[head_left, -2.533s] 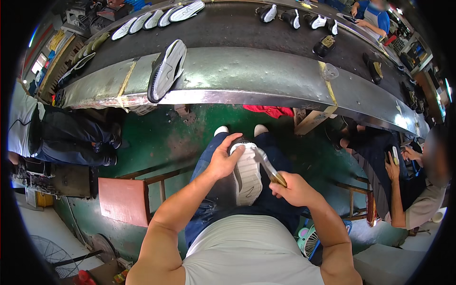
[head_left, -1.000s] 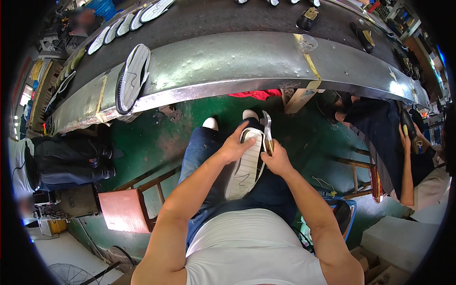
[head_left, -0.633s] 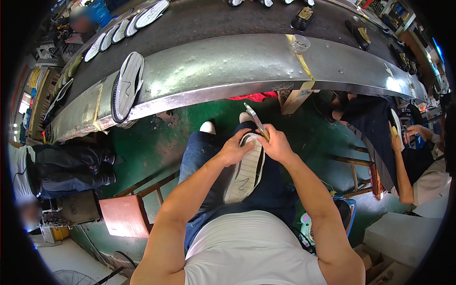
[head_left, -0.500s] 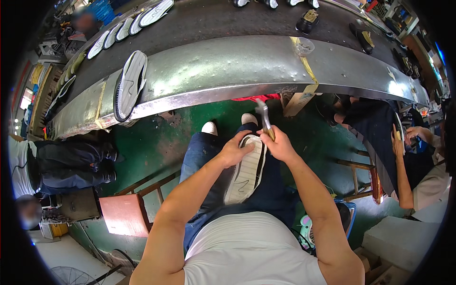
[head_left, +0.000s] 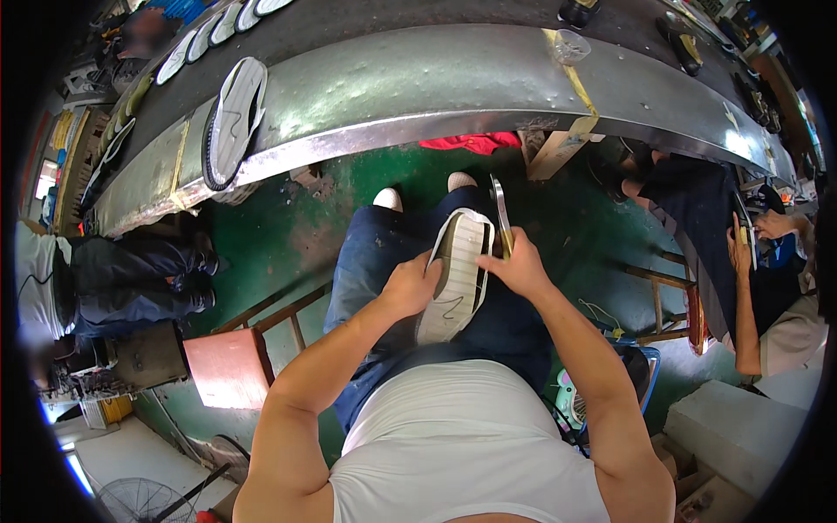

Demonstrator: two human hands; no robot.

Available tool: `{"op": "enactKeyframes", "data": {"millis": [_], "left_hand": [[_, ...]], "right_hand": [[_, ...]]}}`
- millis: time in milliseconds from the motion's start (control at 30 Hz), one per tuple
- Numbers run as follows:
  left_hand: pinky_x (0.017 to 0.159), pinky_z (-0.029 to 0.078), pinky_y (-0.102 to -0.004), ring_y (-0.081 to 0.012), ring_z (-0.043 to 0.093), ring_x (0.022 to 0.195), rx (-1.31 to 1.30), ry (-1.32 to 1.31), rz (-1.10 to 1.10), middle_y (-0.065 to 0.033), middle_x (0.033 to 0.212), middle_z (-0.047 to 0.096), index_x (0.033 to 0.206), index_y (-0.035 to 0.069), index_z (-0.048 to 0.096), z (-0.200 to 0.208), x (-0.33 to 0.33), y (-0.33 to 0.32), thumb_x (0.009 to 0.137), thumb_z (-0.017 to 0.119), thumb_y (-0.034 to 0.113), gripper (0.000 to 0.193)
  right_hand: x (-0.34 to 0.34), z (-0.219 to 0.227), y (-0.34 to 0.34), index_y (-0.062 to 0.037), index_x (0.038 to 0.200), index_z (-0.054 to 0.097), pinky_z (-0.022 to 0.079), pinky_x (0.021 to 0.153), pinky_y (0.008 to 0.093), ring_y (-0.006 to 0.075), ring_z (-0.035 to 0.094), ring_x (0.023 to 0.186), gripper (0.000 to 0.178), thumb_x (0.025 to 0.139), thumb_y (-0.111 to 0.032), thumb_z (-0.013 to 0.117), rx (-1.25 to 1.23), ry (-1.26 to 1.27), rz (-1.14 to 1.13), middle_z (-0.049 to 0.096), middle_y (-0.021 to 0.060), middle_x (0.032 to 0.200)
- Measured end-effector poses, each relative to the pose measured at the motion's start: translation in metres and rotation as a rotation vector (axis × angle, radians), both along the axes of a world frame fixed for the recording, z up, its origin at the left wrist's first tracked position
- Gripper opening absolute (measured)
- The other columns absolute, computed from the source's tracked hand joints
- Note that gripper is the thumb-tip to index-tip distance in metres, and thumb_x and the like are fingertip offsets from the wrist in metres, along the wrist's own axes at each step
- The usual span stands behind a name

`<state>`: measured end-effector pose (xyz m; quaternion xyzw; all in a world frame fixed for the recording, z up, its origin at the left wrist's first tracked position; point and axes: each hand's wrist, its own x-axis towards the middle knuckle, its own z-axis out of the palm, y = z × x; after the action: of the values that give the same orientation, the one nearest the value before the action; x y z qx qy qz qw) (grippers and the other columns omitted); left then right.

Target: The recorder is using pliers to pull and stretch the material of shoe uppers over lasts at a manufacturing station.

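A pale ribbed shoe sole (head_left: 455, 277) faces up across my thighs, with a white rim around its far end. My left hand (head_left: 413, 286) grips its left edge, fingers closed and partly hidden. At the sole's right side, my right hand (head_left: 518, 267) is closed around the yellowish-brown handle of a hammer (head_left: 499, 205). Its slim metal end points away from me, beyond the shoe sole's right edge. The thumb of that hand reaches over to the right edge of the shoe sole.
A metal-edged bench (head_left: 392, 87) runs in front of me. On its left edge leans another pale shoe sole (head_left: 234, 126); a clear cup (head_left: 571, 47) stands to the right. A pink-topped stool (head_left: 228, 368) is at left. Another person (head_left: 741, 288) works at right.
My left hand has slid nearer along the left edge. The hammer has swung to the right, away from the sole's far end. My view has shifted slightly.
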<state>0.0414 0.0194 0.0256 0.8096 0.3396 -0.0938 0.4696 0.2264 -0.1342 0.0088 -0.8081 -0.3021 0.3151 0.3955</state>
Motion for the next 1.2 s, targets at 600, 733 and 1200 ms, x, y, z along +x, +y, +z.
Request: {"op": "enactKeyframes", "data": {"millis": [600,733,1200], "left_hand": [[0.079,0.054,-0.0265,-0.0141,0.064,0.1,-0.769,-0.082,0.175,-0.0064,0.118,0.064,0.154,0.01,0.038,-0.004,-0.021,0.008,0.079,0.053,-0.003,0.077],[0.069,0.048,-0.0229,-0.009,0.057,0.09,-0.417,-0.251,0.031,-0.0051,0.115,0.063,0.159,0.012,0.029,-0.01,-0.025,-0.002,0.079,0.055,0.001,0.085],[0.118,0.031,-0.0359,-0.0325,0.038,0.144,-0.459,-0.355,0.3,-0.0255,0.154,0.036,0.157,-0.002,0.019,-0.061,-0.04,-0.043,0.086,0.075,0.028,0.096]], "right_hand": [[-0.066,0.022,0.002,0.0042,0.128,0.041,0.051,0.094,0.0424,0.0384,0.062,0.111,0.094,0.063,-0.042,0.092,-0.173,-0.254,0.033,0.06,0.0243,0.12],[-0.062,0.014,0.0,0.0044,0.128,0.042,0.05,0.094,0.0423,0.0382,0.062,0.111,0.093,0.064,-0.041,0.091,-0.174,-0.241,0.021,0.06,0.0247,0.12],[-0.028,0.073,-0.049,-0.0047,0.117,0.06,0.051,0.08,0.0458,0.0408,0.065,0.091,0.031,0.092,-0.022,0.064,-0.4,0.031,0.608,0.067,0.0224,0.1]]}}
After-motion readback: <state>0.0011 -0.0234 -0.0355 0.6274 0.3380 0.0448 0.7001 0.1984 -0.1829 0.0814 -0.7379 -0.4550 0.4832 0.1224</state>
